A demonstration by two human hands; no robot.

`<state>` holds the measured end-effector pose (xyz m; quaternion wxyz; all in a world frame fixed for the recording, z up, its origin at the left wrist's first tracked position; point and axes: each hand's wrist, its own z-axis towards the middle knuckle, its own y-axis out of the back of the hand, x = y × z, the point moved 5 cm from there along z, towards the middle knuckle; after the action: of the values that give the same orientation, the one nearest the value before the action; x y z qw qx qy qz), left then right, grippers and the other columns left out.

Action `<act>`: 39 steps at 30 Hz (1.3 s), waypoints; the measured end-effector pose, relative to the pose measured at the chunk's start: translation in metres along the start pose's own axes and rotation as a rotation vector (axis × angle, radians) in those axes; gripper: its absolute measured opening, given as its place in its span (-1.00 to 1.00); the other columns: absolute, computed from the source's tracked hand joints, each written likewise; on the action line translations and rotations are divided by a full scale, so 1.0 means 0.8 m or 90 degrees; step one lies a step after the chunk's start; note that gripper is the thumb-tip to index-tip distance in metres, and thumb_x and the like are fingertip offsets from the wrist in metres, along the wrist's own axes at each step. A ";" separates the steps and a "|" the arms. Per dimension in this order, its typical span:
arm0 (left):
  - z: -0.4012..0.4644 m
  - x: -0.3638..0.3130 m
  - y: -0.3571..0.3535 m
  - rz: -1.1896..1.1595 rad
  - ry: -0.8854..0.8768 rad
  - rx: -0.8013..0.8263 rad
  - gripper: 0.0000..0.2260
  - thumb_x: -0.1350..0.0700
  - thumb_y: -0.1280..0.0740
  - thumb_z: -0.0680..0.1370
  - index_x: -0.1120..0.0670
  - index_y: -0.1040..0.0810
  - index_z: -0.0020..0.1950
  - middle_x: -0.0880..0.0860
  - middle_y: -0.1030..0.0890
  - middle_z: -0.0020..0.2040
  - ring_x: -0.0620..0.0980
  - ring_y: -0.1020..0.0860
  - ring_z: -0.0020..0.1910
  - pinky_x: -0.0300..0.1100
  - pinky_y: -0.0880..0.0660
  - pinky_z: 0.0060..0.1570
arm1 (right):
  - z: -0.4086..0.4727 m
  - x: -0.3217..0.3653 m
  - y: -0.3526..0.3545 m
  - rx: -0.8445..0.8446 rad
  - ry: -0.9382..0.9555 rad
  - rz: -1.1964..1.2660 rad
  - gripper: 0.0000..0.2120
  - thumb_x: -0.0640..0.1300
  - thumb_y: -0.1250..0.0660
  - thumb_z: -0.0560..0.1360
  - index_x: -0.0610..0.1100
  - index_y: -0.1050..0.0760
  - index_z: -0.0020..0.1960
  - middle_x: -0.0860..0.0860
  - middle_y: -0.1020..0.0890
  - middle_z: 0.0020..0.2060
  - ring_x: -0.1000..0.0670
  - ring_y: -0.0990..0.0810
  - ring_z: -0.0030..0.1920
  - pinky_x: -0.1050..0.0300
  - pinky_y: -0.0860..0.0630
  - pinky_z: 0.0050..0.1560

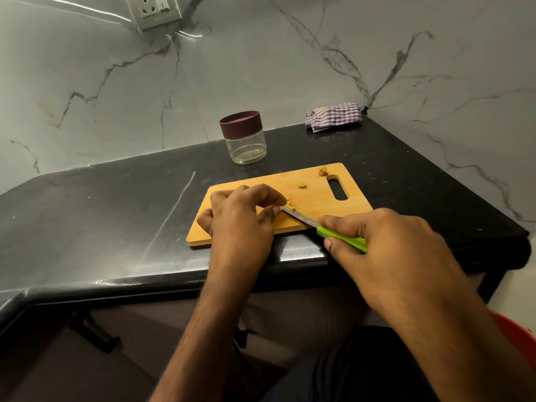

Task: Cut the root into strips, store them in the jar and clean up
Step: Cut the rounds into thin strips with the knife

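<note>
A wooden cutting board [316, 195] lies on the black counter. My left hand [240, 216] rests on the board with curled fingers pinching a small piece of root, mostly hidden under the fingertips. My right hand [388, 250] grips the green handle of a small knife [336, 232]; its blade points left and meets the root at my left fingertips. Small root bits [302, 185] and another scrap [323, 171] lie farther back on the board. A glass jar [245, 140] with a maroon lid on stands behind the board; a few bits lie at its bottom.
A checked cloth [333, 116] sits bunched in the back right corner of the black counter [116, 216]. Marble walls rise behind and to the right. A red container [519, 332] shows below the counter's right end. A wall socket [155, 10] is at the top.
</note>
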<state>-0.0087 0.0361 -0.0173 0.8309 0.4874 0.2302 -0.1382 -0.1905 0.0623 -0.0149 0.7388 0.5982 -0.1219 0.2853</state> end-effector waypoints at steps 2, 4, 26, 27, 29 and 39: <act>0.001 -0.002 -0.002 0.022 -0.007 0.020 -0.87 0.00 -0.36 0.61 -0.27 -0.60 0.02 -0.24 -0.46 0.07 -0.20 -0.12 0.18 -0.09 -0.05 0.13 | 0.001 -0.002 -0.001 -0.002 -0.001 0.005 -0.64 0.18 -0.21 0.55 0.33 -0.34 0.33 0.23 -0.53 0.14 0.15 -0.43 -0.01 0.27 -0.31 -0.19; 0.003 -0.004 -0.004 0.029 -0.013 0.039 -0.84 0.01 -0.34 0.62 -0.30 -0.58 -0.02 -0.20 -0.43 0.07 -0.17 -0.10 0.18 -0.05 -0.09 0.19 | 0.001 -0.003 -0.003 0.000 0.001 0.010 -0.64 0.18 -0.22 0.54 0.33 -0.34 0.33 0.24 -0.53 0.13 0.17 -0.37 -0.08 0.28 -0.31 -0.19; -0.001 0.013 0.008 -0.092 0.011 -0.107 -0.93 -0.03 -0.51 0.49 -0.18 -0.64 -0.10 -0.30 -0.61 -0.25 -0.24 -0.55 0.05 -0.07 -0.16 0.08 | 0.000 0.009 -0.004 -0.038 0.064 0.091 -0.69 0.15 -0.15 0.57 0.17 -0.49 0.26 0.21 -0.61 0.00 0.19 -0.38 -0.24 0.41 -0.32 -0.19; -0.002 0.013 0.009 -0.100 0.012 -0.111 -0.93 -0.03 -0.52 0.48 -0.18 -0.65 -0.12 -0.30 -0.62 -0.26 -0.27 -0.56 0.02 -0.08 -0.16 0.08 | -0.001 0.010 -0.004 -0.038 0.067 0.092 -0.69 0.15 -0.14 0.57 0.17 -0.50 0.25 0.20 -0.61 -0.01 0.19 -0.40 -0.22 0.38 -0.36 -0.15; -0.001 0.014 0.008 -0.112 0.015 -0.115 -0.92 -0.03 -0.53 0.47 -0.17 -0.66 -0.14 -0.29 -0.63 -0.27 -0.27 -0.58 -0.01 -0.04 -0.23 0.12 | -0.003 0.011 -0.002 -0.043 0.071 0.090 -0.70 0.15 -0.14 0.56 0.15 -0.52 0.22 0.19 -0.61 -0.05 0.18 -0.42 -0.20 0.33 -0.40 -0.11; 0.000 0.013 0.007 -0.137 0.018 -0.104 -0.87 -0.03 -0.56 0.43 -0.21 -0.63 -0.21 -0.37 -0.64 -0.26 -0.27 -0.63 -0.09 0.17 -0.43 0.22 | -0.002 0.009 -0.003 -0.046 0.074 0.094 -0.69 0.16 -0.14 0.56 0.20 -0.49 0.25 0.22 -0.60 0.02 0.20 -0.38 -0.22 0.37 -0.37 -0.15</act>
<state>0.0030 0.0391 -0.0185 0.8450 0.3923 0.3033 -0.2000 -0.1834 0.0658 -0.0131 0.7424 0.5432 -0.1330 0.3688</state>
